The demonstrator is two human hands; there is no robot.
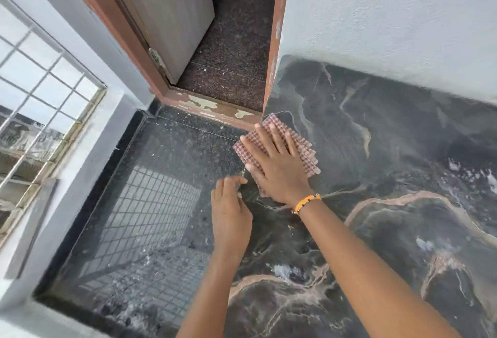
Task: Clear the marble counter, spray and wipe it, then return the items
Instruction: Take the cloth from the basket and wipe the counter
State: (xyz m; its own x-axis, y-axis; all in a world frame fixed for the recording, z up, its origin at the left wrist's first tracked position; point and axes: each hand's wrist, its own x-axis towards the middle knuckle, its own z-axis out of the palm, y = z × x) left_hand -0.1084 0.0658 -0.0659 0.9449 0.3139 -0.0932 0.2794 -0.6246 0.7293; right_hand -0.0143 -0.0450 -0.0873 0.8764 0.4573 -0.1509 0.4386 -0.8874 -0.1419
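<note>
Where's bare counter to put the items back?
The marble counter is bare from the white wall down to the near edge, right of the forearm. Only the left corner by the door frame is taken: right hand on the cloth, left hand at the edge.

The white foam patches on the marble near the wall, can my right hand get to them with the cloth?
Probably yes: the right hand presses the cloth flat, and bare marble counter lies between it and the foam patches.
</note>
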